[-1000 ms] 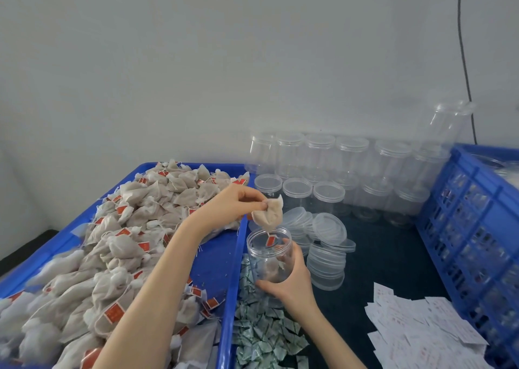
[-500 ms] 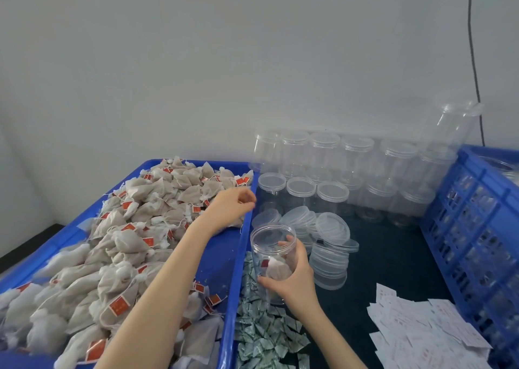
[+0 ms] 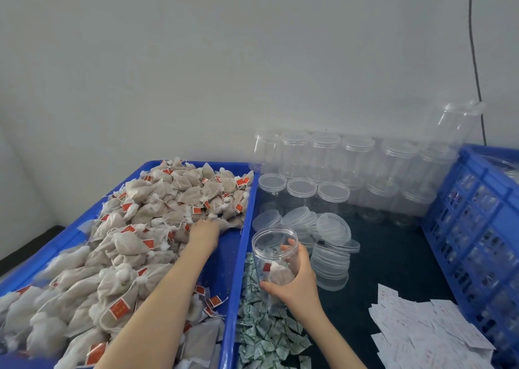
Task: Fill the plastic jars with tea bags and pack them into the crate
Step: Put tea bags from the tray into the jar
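Dark desk (image 3: 393,256), frame centre: right hand (image 3: 295,281) grasps light, slippery open jar (image 3: 276,259) by its wall; left hand (image 3: 203,229), grip indiscernible, reaches into soft tea bags (image 3: 126,245).

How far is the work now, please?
Early stage. Done: a few tea bags lie in the open jar gripped by the right hand. In hand: the left hand reaches into the tea bag pile. Left: filling it, a lid, the empty jars behind, then the crate.
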Demonstrator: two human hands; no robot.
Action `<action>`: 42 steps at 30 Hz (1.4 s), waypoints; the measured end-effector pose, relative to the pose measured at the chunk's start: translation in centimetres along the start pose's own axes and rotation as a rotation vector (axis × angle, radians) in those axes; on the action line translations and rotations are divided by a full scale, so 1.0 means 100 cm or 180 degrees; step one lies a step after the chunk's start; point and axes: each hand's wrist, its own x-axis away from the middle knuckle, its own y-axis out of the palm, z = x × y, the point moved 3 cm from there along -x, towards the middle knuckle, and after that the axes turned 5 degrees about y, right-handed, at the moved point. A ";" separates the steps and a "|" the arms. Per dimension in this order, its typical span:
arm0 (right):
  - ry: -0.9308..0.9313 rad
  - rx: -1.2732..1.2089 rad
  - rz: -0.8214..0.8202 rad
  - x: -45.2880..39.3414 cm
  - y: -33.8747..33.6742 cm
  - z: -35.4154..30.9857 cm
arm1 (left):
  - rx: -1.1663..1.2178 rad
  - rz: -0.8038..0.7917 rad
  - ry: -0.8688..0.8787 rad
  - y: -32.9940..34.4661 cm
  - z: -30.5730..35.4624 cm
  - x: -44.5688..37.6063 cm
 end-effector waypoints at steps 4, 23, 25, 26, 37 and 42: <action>0.0013 -0.0018 -0.0006 0.000 0.001 0.002 | 0.0490 -0.0195 -0.0135 -0.009 -0.001 0.003; 0.0079 0.0173 -0.0033 0.001 0.007 0.009 | 0.3886 0.0729 0.1404 -0.134 0.024 0.068; 0.0091 0.0196 -0.0034 0.001 0.006 0.011 | 0.4107 0.0668 0.1562 -0.140 0.028 0.074; 0.0099 0.0202 -0.0034 0.001 0.006 0.012 | 0.4153 0.0633 0.1617 -0.142 0.029 0.077; 0.0073 0.0083 0.0055 -0.003 0.008 0.007 | 0.3904 -0.0022 0.2083 -0.135 0.041 0.079; 0.0058 0.0079 0.0060 -0.006 0.007 0.005 | 0.2880 -0.0649 0.2152 -0.112 0.053 0.069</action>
